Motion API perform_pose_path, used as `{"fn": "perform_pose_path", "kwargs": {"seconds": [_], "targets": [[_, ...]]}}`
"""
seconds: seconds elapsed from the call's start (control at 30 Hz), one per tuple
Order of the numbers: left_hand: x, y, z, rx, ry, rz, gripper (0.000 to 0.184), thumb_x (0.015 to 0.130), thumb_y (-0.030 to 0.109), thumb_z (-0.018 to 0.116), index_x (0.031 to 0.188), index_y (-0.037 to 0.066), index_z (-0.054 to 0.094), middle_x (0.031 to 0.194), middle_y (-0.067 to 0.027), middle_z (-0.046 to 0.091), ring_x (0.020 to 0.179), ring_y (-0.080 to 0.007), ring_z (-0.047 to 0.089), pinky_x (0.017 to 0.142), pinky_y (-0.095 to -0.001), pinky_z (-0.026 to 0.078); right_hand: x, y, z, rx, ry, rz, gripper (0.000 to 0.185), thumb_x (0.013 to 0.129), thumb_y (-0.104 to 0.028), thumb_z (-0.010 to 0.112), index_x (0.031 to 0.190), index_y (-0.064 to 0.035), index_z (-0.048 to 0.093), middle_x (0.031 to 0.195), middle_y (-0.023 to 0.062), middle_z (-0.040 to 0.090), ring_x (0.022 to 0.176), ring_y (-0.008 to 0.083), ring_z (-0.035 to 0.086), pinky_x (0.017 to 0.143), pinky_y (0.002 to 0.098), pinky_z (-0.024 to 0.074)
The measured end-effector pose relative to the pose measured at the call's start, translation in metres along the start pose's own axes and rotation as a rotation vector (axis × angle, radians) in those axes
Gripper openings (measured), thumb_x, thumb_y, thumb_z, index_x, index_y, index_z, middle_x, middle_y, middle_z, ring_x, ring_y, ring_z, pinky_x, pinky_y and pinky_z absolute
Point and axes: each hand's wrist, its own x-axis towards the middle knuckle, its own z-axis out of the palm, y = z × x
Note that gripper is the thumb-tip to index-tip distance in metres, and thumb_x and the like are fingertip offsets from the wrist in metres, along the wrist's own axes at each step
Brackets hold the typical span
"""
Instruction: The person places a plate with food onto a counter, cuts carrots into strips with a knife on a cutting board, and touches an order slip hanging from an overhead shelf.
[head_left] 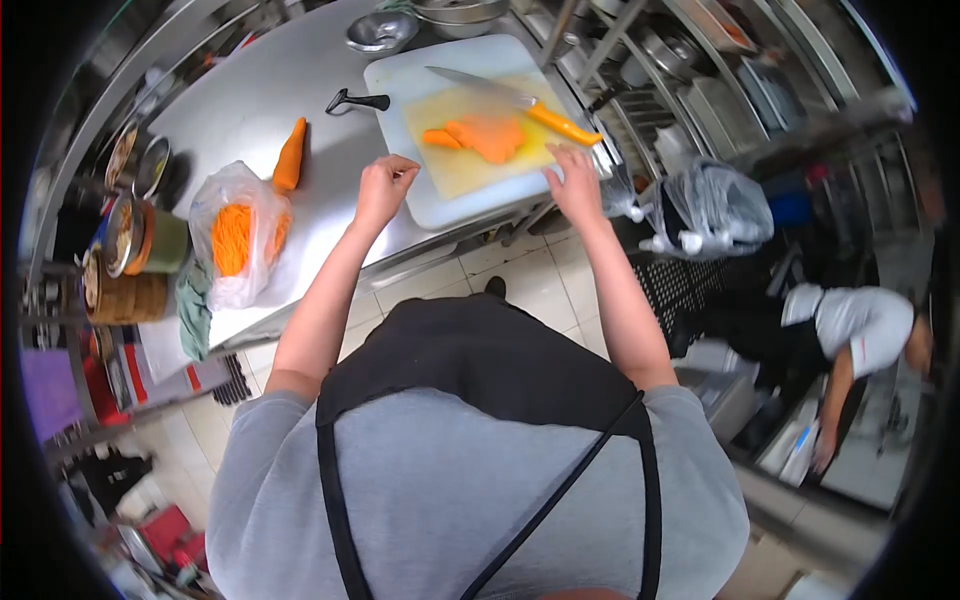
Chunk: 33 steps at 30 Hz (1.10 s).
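Cut—carrot slices (490,137) on cutting board (432,204), 12 o'clock, near knife (565,123). Uncut—whole carrot (290,158) on tabletop (335,45), 10 o'clock, beside bagged shreds (231,242). Left hand (383,190): fingers pinched, no item visible; right hand (576,185): fingers spread, released.

Pretty cramped commercial kitchen, honestly. There's a long stainless steel bench (330,150) running across the far left side, and it's catching a lot of light, with washed-out white glare on the metal. Floor's pale square tiles (555,272) with thin darker grout lines, and a black perforated mat (685,285) sits over on the right. Far right is open metal shelving (612,42) crammed with metal pans (672,50) and trays. Nearer on the right there's a grey work surface (882,460). Left edge has a flat purple panel (50,390), too blurry to tell what it is. Corners go fully black.
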Motion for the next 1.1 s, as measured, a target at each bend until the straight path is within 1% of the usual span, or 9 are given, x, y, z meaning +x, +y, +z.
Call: {"fn": "perform_pose_path", "kwargs": {"seconds": [0.17,0.27,0.4,0.53,0.7,0.77,0.87,0.9,1.1], "targets": [[0.035,0.017,0.026,0.154,0.124,-0.026,0.011,0.072,0.007,0.062,0.082,0.003,0.066,0.084,-0.0096,0.064,0.079,-0.0261,0.058,0.071,-0.0340,0.047,0.081,0.062,0.029,-0.194,-0.240,-0.099,0.050,0.074,-0.016,0.057,0.123,-0.0206,0.047,0.109,0.0141,0.052,0.099,0.0323,0.050,0.083,0.0416,0.0424],[0.053,0.019,0.044,0.243,0.182,0.033,0.012,0.070,0.005,0.062,0.082,0.003,0.065,0.085,-0.0080,0.063,0.085,-0.0266,0.056,0.075,-0.0347,0.046,0.110,0.071,0.034,-0.093,-0.473,-0.087,0.052,0.074,-0.016,0.057,0.125,-0.0205,0.045,0.101,0.0159,0.053,0.096,0.0338,0.051,0.080,0.0404,0.0435],[0.059,0.011,0.057,0.305,0.110,0.018,0.012,0.070,0.005,0.063,0.082,0.003,0.066,0.088,-0.0069,0.064,0.084,-0.0247,0.058,0.073,-0.0332,0.048,0.120,0.075,0.036,0.058,-0.478,-0.104,0.048,0.073,-0.015,0.053,0.121,-0.0137,0.045,0.096,0.0184,0.051,0.087,0.0353,0.054,0.074,0.0433,0.0457],[0.057,0.003,0.060,0.316,0.101,0.041,0.012,0.068,0.004,0.064,0.080,0.003,0.065,0.085,-0.0059,0.063,0.082,-0.0243,0.058,0.071,-0.0335,0.048,0.103,0.048,0.001,0.535,-0.663,0.259,0.041,0.080,-0.021,0.053,0.117,-0.0060,0.044,0.095,0.0232,0.056,0.085,0.0352,0.057,0.075,0.0385,0.0445],[0.054,-0.005,0.063,0.310,0.168,0.099,0.010,0.068,0.004,0.064,0.078,0.004,0.064,0.084,-0.0058,0.062,0.080,-0.0237,0.057,0.069,-0.0331,0.048,0.050,-0.012,-0.036,0.614,-0.690,0.328,0.039,0.085,-0.027,0.051,0.113,-0.0034,0.039,0.083,0.0219,0.059,0.079,0.0358,0.059,0.070,0.0398,0.0445],[0.055,-0.012,0.062,0.296,0.176,0.120,0.010,0.068,0.004,0.064,0.078,0.004,0.064,0.084,-0.0058,0.062,0.080,-0.0236,0.057,0.069,-0.0330,0.048,0.041,-0.029,-0.041,0.626,-0.926,0.466,0.033,0.087,-0.023,0.047,0.110,-0.0029,0.036,0.078,0.0243,0.058,0.076,0.0407,0.057,0.068,0.0459,0.0427],[0.053,-0.019,0.064,0.266,0.229,0.142,0.011,0.068,0.004,0.064,0.079,0.004,0.065,0.084,-0.0056,0.062,0.079,-0.0234,0.057,0.068,-0.0328,0.048,0.012,-0.023,-0.014,0.355,-0.747,0.117,0.034,0.086,-0.019,0.050,0.113,-0.0039,0.036,0.076,0.0229,0.057,0.072,0.0394,0.057,0.062,0.0441,0.0436],[0.054,-0.017,0.063,0.277,0.226,0.143,0.011,0.068,0.004,0.064,0.079,0.004,0.065,0.084,-0.0055,0.062,0.079,-0.0232,0.057,0.068,-0.0326,0.048,0.013,-0.029,-0.019,0.382,-0.800,0.163,0.032,0.086,-0.017,0.048,0.112,-0.0034,0.036,0.081,0.0283,0.055,0.080,0.0468,0.051,0.067,0.0482,0.0411],[0.055,-0.021,0.064,0.258,0.216,0.178,0.012,0.067,0.002,0.065,0.079,0.005,0.065,0.083,-0.0046,0.061,0.078,-0.0229,0.056,0.067,-0.0321,0.048,0.004,-0.033,-0.014,0.295,-0.802,0.154,0.033,0.086,-0.018,0.048,0.113,-0.0043,0.035,0.080,0.0281,0.056,0.079,0.0459,0.052,0.067,0.0496,0.0406]]}}
